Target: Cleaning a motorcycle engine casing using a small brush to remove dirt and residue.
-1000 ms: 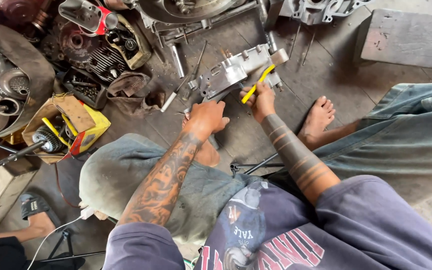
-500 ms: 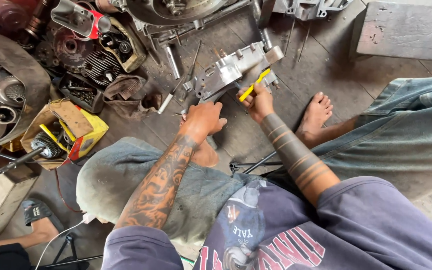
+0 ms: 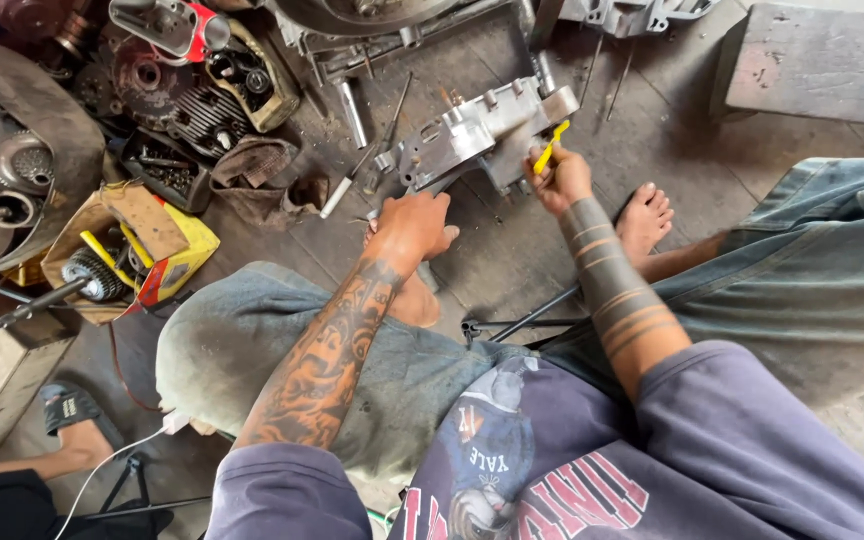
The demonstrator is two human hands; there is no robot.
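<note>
While left hand presses cast-metal casing, right hand grips yellow-handled tool.

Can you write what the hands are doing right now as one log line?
left hand: pressing on metal engine casing | right hand: gripping yellow-handled tool against casing | floor: concrete

Counts on the workshop floor

Two hands, one yellow-handled tool, one metal engine casing, one yellow box, two bare feet.
</note>
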